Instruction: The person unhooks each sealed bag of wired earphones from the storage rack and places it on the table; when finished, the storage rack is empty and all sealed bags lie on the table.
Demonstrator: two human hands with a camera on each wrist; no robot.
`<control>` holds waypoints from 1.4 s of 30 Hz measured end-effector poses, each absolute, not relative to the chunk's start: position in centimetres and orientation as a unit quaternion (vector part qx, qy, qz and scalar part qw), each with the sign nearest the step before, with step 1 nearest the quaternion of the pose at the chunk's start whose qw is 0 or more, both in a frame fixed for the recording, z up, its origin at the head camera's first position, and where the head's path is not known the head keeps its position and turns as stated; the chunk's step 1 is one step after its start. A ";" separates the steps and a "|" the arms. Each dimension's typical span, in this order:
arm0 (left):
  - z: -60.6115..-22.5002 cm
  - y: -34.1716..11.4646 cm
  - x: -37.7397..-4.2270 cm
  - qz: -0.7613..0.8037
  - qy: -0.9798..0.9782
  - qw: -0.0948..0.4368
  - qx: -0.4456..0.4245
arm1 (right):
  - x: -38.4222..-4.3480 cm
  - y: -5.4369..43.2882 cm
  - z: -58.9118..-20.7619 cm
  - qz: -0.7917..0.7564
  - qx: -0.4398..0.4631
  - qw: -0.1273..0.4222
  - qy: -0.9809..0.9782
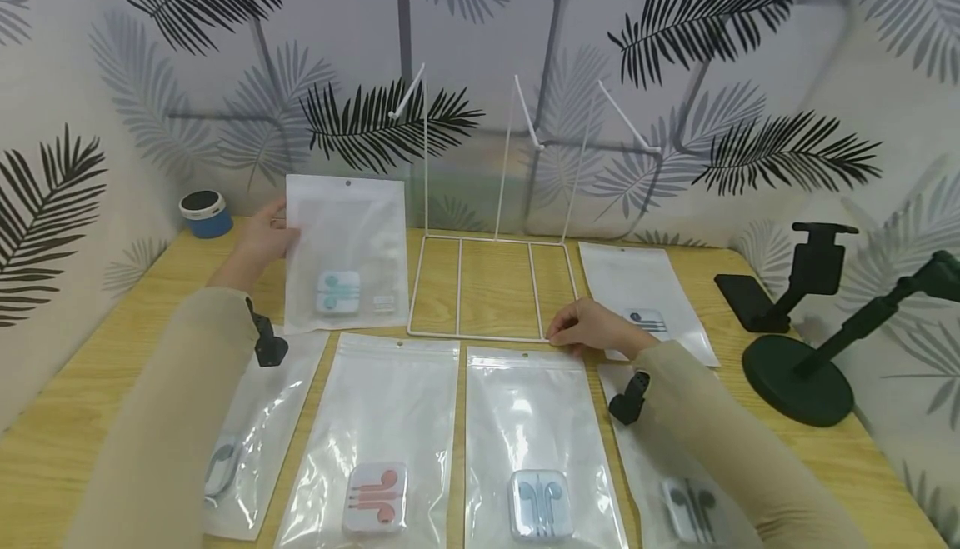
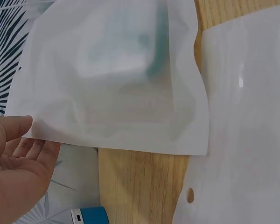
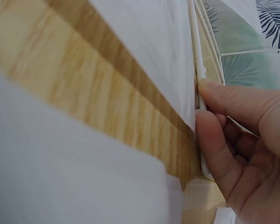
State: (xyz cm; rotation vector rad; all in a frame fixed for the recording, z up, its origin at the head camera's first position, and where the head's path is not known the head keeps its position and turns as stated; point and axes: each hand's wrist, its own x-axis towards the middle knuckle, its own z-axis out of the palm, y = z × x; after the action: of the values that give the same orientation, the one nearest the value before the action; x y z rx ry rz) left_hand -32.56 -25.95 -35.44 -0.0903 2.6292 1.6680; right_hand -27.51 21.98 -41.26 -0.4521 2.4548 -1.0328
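Note:
Upright at the left of the rack, a white zip bag [image 1: 345, 232] has a small clear case of teal earphones [image 1: 338, 292] low inside it. My left hand [image 1: 262, 237] pinches this bag by its left edge; in the left wrist view the thumb lies over the bag [image 2: 116, 107] and the fingers behind it. A white wire rack [image 1: 459, 286] with three slanted prongs stands on the table. Thumb and forefinger of my right hand [image 1: 596, 328] pinch its front right corner, and the right wrist view shows the white wire [image 3: 199, 51] at the fingertips.
Flat on the wooden table [image 1: 60, 466] lie several more earphone bags, including one with pink earphones [image 1: 377, 496] and one with blue [image 1: 540, 503]. A blue round device [image 1: 206, 214] stands back left. A black phone stand [image 1: 798, 378] is at the right.

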 end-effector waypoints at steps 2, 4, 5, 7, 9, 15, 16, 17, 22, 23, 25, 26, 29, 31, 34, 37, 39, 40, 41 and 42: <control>-35.7 -26.0 -32.7 0.528 0.849 0.023 -0.021 | -27.5 22.0 -41.3 -0.373 -0.161 0.218 0.887; -35.8 -26.1 -32.7 0.517 0.855 0.037 -0.020 | -27.6 22.0 -41.3 -0.373 -0.161 0.218 0.887; -35.8 -26.0 -32.7 0.506 0.861 0.043 -0.021 | -27.6 22.0 -41.3 -0.373 -0.161 0.218 0.887; -35.8 -25.9 -32.6 0.482 0.874 0.058 -0.023 | -27.6 22.0 -41.3 -0.374 -0.161 0.219 0.887; -35.7 -25.7 -32.4 0.450 0.889 0.080 -0.026 | -27.6 22.0 -41.3 -0.373 -0.160 0.220 0.887; -35.5 -25.1 -32.3 0.390 0.911 0.128 -0.031 | -27.6 22.1 -41.3 -0.370 -0.162 0.221 0.888; -35.5 -25.0 -32.3 0.386 0.912 0.133 -0.037 | -27.6 22.1 -41.3 -0.371 -0.163 0.222 0.887; -35.6 -24.9 -32.3 0.382 0.913 0.140 -0.042 | -27.5 22.1 -41.3 -0.373 -0.165 0.223 0.885; -36.1 -24.4 -32.5 0.355 0.917 0.171 -0.060 | -27.5 22.1 -41.2 -0.384 -0.173 0.227 0.878; -36.2 -24.3 -32.6 0.353 0.917 0.175 -0.060 | -27.5 22.1 -41.2 -0.384 -0.172 0.227 0.878; -36.5 -24.2 -32.7 0.353 0.916 0.181 -0.057 | -27.6 22.1 -41.3 -0.382 -0.169 0.227 0.880; -36.6 -24.2 -32.8 0.354 0.916 0.182 -0.055 | -27.6 22.1 -41.3 -0.381 -0.168 0.227 0.880; -37.0 -24.0 -33.0 0.354 0.917 0.176 -0.048 | -27.7 22.0 -41.2 -0.379 -0.163 0.228 0.882; -37.1 -23.9 -33.0 0.354 0.919 0.170 -0.045 | -27.7 22.0 -41.1 -0.379 -0.160 0.229 0.882; -37.2 -23.6 -33.0 0.356 0.920 0.158 -0.040 | -27.6 22.0 -41.0 -0.379 -0.154 0.231 0.883; -37.3 -23.4 -32.9 0.362 0.920 0.150 -0.029 | -27.5 22.0 -41.0 -0.376 -0.156 0.231 0.884; -37.3 -23.3 -33.0 0.364 0.919 0.147 -0.021 | -27.5 21.9 -41.0 -0.376 -0.156 0.230 0.884; -37.4 -23.3 -33.0 0.365 0.919 0.146 -0.019 | -27.5 21.9 -41.0 -0.376 -0.155 0.230 0.884; -37.4 -23.3 -33.0 0.369 0.918 0.148 -0.018 | -27.5 21.9 -41.1 -0.376 -0.155 0.230 0.884; -37.5 -23.3 -33.0 0.371 0.917 0.149 -0.019 | -27.5 21.9 -41.1 -0.376 -0.156 0.230 0.884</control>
State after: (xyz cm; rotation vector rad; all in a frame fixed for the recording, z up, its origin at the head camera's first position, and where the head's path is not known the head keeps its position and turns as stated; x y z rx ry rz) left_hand -33.00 -23.26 -37.49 -0.0552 2.6352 1.0655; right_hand -27.49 21.92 -41.13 -0.4290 2.4320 -1.0345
